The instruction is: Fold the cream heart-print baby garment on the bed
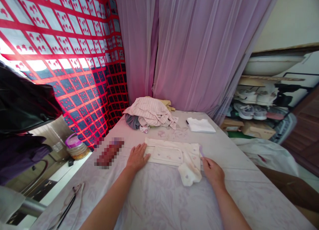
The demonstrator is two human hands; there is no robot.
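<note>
A small cream garment (165, 153) with a faint print lies folded into a flat strip on the patterned bedsheet (159, 196). One loose part of it, which looks like a sleeve, hangs over its near edge toward me. My left hand (138, 156) rests flat with fingers spread at the garment's left end. At the opposite end, my right hand (213, 169) pinches the garment's edge, near a purple strip. The fingertips of that hand are partly hidden from view.
A heap of clothes (152, 112) lies toward the far end, with a folded white cloth (200, 124) to its right. Glasses (72, 198) lie at the near left, below a blurred-out reddish item (109, 153). Shelves with shoes (246, 110) stand at the right.
</note>
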